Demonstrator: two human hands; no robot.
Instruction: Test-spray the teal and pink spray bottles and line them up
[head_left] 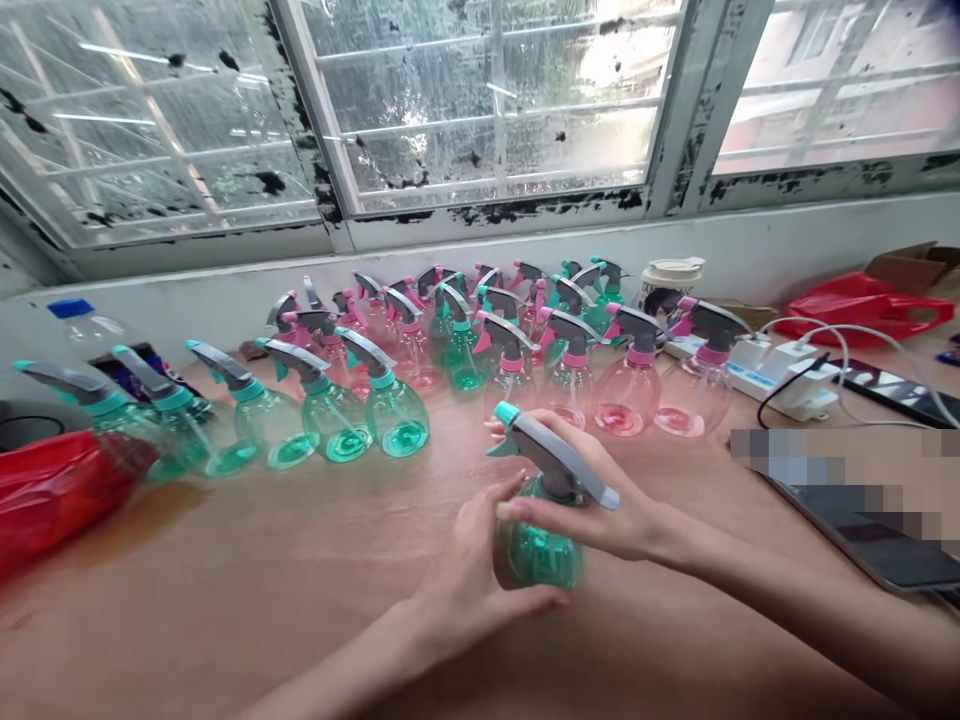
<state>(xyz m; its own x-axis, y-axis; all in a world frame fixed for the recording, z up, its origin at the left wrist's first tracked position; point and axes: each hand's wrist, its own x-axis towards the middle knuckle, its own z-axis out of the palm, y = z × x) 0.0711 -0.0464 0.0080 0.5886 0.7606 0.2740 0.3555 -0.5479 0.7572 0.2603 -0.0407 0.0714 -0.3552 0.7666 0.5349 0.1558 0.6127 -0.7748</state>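
Between my two hands is a green spray bottle [546, 550] with a grey and teal trigger head, held tilted a little above the brown table [300, 600]. My left hand [480, 555] wraps round the bottle's lower body, its thumb along the base. My right hand [600, 500] grips the neck just under the trigger head, thumb at the front. Beyond them, a row of pink spray bottles [628, 395] stands at the right of centre. A row of green spray bottles [397, 415] stands to the left, all with heads fitted.
More pink and green bottles crowd behind, near the windowsill. A red plastic bag [67, 490] lies at the left edge, another red bag [862, 305] at the back right. A power strip [787, 375] with cables, a lidded cup [670, 285] and a phone [862, 525] are on the right.
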